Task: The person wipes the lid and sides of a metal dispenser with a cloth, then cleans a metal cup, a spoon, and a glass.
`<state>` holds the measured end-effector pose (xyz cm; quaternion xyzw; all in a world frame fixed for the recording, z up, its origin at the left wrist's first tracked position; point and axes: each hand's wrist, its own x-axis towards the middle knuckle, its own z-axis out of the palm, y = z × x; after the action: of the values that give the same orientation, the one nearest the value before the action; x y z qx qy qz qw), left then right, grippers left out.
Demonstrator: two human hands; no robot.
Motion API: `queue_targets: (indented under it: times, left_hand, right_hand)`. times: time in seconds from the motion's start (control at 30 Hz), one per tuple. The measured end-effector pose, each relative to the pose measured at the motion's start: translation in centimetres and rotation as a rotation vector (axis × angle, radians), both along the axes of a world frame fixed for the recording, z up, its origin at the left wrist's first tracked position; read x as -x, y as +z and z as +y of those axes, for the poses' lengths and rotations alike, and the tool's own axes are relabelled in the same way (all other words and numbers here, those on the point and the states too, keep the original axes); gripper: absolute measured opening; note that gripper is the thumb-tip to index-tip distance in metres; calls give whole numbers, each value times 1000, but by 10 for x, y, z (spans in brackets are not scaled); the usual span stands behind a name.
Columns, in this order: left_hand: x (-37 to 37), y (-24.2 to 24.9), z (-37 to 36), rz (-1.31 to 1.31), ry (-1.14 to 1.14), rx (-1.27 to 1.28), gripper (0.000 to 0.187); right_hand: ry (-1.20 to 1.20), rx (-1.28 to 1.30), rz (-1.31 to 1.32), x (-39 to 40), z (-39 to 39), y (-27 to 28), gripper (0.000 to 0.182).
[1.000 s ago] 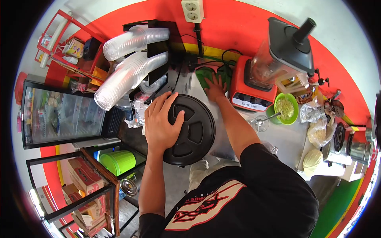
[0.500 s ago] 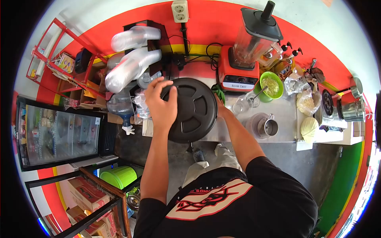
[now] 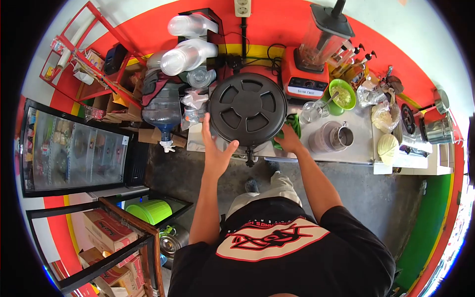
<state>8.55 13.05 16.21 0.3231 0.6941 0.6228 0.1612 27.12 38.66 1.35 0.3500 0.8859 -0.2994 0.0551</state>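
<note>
A round black lidded pan (image 3: 247, 110) with a ring of raised segments on top sits on the metal counter (image 3: 358, 152). Its short handle (image 3: 250, 156) points toward me. My left hand (image 3: 217, 154) is at the pan's front-left edge, fingers apart and thumb out, holding nothing. Whether it touches the rim is hard to say. To the right of the pan, my right hand (image 3: 288, 140) has its fingers closed on a green cloth (image 3: 294, 124); part of the fingers is hidden.
Behind the cloth stands a red blender (image 3: 305, 74). A green bowl (image 3: 342, 95) of shredded food, a clear cup (image 3: 311, 113), a metal mug (image 3: 341, 137) and a cabbage (image 3: 387, 148) are to the right. Stacked plastic cups (image 3: 188, 57) and a water jug (image 3: 162, 109) are left.
The pan has gone farther back on the counter. My left hand has come off its lid toward me, fingers spreading. My right hand has moved nearer me beside the pan. The view has shifted slightly.
</note>
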Motion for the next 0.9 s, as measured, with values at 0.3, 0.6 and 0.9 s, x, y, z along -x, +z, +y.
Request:
queue_targets:
  times: [0.3,0.6,0.9]
  left_hand:
    - [0,-31,21,-212,-118,-171,128]
    - [23,-36,91,55,51,-78,116]
    - [66,-32,160,22,85,-79,110]
  right_hand:
    - [-8,394,556,5,-44,145,98]
    - [-92,533,741,39,0,124,108]
    - [-148,594,832,84,49,116,114]
